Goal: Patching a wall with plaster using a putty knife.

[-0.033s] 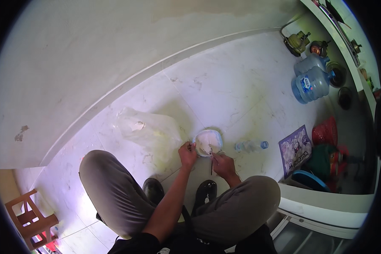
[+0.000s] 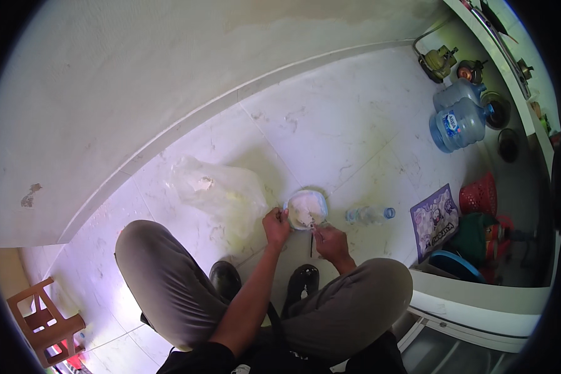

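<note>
A small white bowl (image 2: 322, 201) with a pale blue rim stands on the floor in front of me, with a whitish, powdery or pasty mix inside. My left hand (image 2: 277, 227) pinches the bowl's left edge. At the near right of the bowl, my right hand (image 2: 333, 244) is closed on a thin utensil (image 2: 311, 244) with a dark handle, its tip down in the mix; it looks like a spoon, but the tip is partly hidden. A clear plastic bag (image 2: 221, 187) with some whitish stuff lies left of the bowl. A clear plastic bottle (image 2: 370, 215) lies on its side to the right.
Large blue water jugs (image 2: 460, 126) and a gas cylinder (image 2: 438, 63) stand under the counter at far right. Nearer are a purple printed bag (image 2: 435, 221), a red basket (image 2: 479, 194) and a blue lid-like disc (image 2: 456, 267). A brown plastic stool (image 2: 47, 324) sits at lower left.
My right hand has shifted slightly to the right and toward me with the utensil. My left hand stays at the bowl's edge.
</note>
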A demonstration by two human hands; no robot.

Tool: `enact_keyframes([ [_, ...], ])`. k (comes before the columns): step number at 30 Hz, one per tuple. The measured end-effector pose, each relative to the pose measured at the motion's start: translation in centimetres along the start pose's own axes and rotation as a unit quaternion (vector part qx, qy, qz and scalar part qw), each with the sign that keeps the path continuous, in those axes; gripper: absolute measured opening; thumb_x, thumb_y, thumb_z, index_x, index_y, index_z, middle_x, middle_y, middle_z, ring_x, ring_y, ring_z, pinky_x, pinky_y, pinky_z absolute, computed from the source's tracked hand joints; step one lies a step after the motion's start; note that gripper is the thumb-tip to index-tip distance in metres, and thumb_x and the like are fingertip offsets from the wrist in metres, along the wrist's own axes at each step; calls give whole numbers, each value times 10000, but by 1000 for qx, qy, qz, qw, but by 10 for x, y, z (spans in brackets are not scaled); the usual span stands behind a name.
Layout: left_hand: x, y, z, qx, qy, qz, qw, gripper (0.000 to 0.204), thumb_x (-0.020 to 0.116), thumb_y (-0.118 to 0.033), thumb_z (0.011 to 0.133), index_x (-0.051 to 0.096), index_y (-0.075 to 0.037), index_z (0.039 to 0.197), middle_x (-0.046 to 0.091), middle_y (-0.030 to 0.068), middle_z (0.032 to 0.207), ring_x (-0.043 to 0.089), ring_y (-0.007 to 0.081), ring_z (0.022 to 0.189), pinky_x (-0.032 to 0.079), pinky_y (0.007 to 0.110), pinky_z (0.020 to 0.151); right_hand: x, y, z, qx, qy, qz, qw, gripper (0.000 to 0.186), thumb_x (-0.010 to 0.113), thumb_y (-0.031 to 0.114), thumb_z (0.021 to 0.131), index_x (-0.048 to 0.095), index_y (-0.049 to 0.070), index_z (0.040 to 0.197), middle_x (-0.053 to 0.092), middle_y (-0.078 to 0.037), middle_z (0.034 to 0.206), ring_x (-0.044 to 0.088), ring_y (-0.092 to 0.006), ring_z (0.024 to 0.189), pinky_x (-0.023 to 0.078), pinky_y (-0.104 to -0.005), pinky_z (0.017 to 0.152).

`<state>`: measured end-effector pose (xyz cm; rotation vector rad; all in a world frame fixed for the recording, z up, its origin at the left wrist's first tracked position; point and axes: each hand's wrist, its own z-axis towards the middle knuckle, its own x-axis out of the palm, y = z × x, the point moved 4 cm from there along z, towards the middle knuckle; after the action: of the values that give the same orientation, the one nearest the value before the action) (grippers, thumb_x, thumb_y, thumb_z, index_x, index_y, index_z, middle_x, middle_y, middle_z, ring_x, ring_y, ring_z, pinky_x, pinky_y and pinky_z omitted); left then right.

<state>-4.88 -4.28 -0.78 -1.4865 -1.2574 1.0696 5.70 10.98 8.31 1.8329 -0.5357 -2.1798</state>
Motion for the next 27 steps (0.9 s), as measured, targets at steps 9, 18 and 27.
enact_keyframes([
  [9,2,-3,-5,-1,-19,-22,1000,167,645,-70,952,632,62,851,648,130,625,631,173,475,481,328,416,8,7,1,74,6,16,997,220,642,183,928,725,27,1059,689,-224,849,680,-403,751,528,-471,655],
  [18,8,3,-3,-8,-8,-25,1000,179,655,-81,947,627,61,843,646,131,616,645,179,490,477,331,432,9,1,15,74,32,-33,996,225,627,208,934,706,47,1069,671,-203,782,666,-402,690,539,-478,631],
  [27,5,-3,-6,-2,-13,-15,1000,192,650,-89,952,624,56,829,654,139,627,636,176,481,477,330,438,4,3,25,54,49,-27,997,239,634,247,935,684,71,1089,681,-180,795,669,-389,684,535,-485,611],
])
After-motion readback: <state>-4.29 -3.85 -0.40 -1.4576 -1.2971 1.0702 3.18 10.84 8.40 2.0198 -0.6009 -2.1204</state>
